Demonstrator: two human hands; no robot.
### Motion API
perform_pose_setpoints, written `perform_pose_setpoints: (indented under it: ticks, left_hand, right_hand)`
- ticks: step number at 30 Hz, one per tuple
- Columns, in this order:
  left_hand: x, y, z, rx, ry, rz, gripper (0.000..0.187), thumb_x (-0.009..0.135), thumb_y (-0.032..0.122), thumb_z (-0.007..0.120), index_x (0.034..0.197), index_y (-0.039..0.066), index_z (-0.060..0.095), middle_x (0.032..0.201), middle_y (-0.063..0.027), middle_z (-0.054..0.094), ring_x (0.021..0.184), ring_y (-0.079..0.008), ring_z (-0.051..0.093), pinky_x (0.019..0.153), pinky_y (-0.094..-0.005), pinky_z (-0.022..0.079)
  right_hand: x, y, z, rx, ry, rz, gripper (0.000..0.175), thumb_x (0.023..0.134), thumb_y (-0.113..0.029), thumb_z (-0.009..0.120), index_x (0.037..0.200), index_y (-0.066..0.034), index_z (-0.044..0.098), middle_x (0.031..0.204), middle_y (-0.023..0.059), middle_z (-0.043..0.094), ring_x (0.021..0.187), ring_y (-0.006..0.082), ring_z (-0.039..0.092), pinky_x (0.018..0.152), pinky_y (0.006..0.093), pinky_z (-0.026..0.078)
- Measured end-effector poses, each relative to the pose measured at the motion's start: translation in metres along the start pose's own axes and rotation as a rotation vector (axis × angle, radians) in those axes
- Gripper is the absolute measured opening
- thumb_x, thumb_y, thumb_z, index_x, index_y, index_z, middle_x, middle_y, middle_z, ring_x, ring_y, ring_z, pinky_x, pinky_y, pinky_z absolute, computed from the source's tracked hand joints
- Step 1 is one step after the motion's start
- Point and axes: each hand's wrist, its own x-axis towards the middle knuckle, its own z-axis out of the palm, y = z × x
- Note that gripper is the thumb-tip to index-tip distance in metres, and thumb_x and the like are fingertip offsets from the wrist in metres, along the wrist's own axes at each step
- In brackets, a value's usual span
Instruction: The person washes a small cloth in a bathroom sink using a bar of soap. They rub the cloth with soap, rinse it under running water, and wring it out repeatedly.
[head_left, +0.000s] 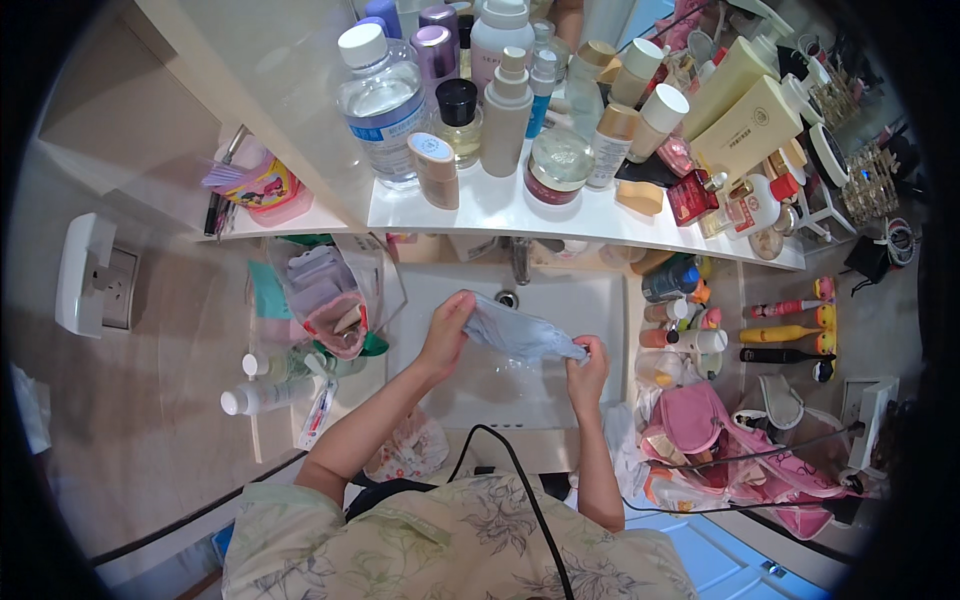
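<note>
A light blue cloth, creased and apparently damp, is stretched between my two hands over the white washbasin. My left hand grips its upper left end, thumb along the edge. At the lower right end, my right hand pinches a bunched corner between thumb and fingers. Just beyond the cloth are the round drain and the chrome faucet, whose top is partly hidden under the shelf. Wet glints show on the basin floor below the cloth.
A white shelf crowded with cosmetic bottles and jars overhangs the basin's far side. Bottles and a toothpaste tube line the left counter. Small bottles and a pink bag sit at right. A black cable crosses before my chest.
</note>
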Motion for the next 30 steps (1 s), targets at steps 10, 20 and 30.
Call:
perform_pose_setpoints:
  ticks: [10, 20, 30]
  left_hand:
    - [-0.024, 0.037, 0.032, -0.255, -0.329, -0.117, 0.034, 0.089, 0.021, 0.051, 0.118, 0.005, 0.05, 0.107, -0.0026, 0.058, 0.102, -0.0118, 0.053, 0.09, -0.0272, 0.039]
    - [-0.016, 0.05, 0.044, 0.605, -0.794, -0.002, 0.038, 0.078, 0.009, 0.055, 0.115, 0.001, 0.057, 0.103, -0.0024, 0.058, 0.091, -0.0088, 0.049, 0.081, -0.0253, 0.04]
    - [-0.015, 0.067, 0.027, 0.668, -0.54, 0.258, 0.025, 0.074, 0.0, 0.057, 0.098, 0.002, 0.066, 0.108, -0.0078, 0.055, 0.082, -0.0121, 0.052, 0.074, -0.0243, 0.041]
  right_hand:
    - [0.005, -0.039, -0.029, 0.253, -0.179, -0.137, 0.04, 0.063, 0.0, 0.062, 0.101, -0.0058, 0.051, 0.11, 0.0113, 0.054, 0.104, 0.0258, 0.051, 0.094, 0.0365, 0.034]
    - [0.034, -0.077, -0.044, 0.022, -0.474, -0.43, 0.029, 0.064, -0.01, 0.067, 0.093, -0.0099, 0.065, 0.085, 0.0059, 0.056, 0.085, 0.0257, 0.051, 0.075, 0.0332, 0.039]
    - [0.038, -0.088, -0.063, 0.32, -0.207, -0.427, 0.028, 0.071, 0.002, 0.061, 0.098, -0.0047, 0.065, 0.089, 0.0087, 0.062, 0.079, 0.0223, 0.058, 0.069, 0.03, 0.046]
